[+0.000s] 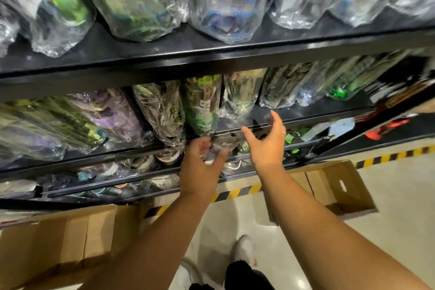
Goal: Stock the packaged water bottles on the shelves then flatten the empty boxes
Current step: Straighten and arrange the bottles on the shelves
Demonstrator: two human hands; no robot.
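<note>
Black metal shelves (164, 70) sit packed with clear-wrapped water bottles (226, 7), so stocking looks nearly done. The left hand (200, 162), fingers apart, touches a green wrapped bottle (202, 106) on the middle shelf. The right hand (266, 141) is spread and empty. 2 boxes remain unflattened on the floor: a brown cardboard box (58, 238) and an open cardboard box (341, 186).

The shelves (211, 63) are black, and the bottles (230, 7) on them sit in clear, glinting wrap showing patches of colour: green and blue on the top row, a flash of orange at its right, purple and bright green lower down. The boxes (58, 238) are plain brown card, the floor (400, 231) a glossy cream crossed by tape (235, 193) striped yellow and black — and the shoes (243, 249) are white.
</note>
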